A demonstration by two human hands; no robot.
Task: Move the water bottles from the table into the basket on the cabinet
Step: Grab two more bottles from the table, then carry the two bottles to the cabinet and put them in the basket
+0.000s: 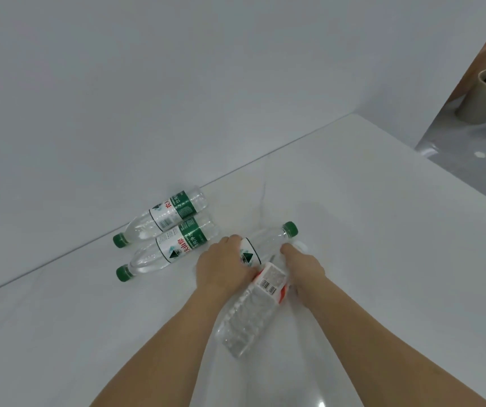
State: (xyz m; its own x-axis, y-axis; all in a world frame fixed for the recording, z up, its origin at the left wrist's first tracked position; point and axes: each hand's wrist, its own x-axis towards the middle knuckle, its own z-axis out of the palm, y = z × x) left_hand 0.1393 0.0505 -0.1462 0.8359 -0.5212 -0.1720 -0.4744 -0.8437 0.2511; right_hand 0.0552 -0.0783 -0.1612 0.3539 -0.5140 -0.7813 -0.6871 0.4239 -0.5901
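From the head camera, looking down on a white desk (338, 186) that runs up against a pale wall. Left hand (224, 265) is down on a green-capped bottle (268, 245), fingers curled over its labelled middle — that bottle lies on its side, cap pointing toward the desk's right edge. Right hand (303, 265) is right beside it, fingers wrapped down around the neck end of a red-labelled bottle (253, 312); this one lies lengthwise between the two forearms, its base toward the near edge, barcode facing up. The two held bottles cross close together under the hands, roughly mid-desk.

Off to the left, two more green-labelled bottles lie side by side, touching, near the back edge where the desk meets the wall: the rear bottle (168, 215) just by the wall line, the front bottle (174, 245) against it, both caps pointing left. The left hand is near the front one's base, apart from it.

Past the desk's far right corner, on the floor, stands a beige bin (482, 98).
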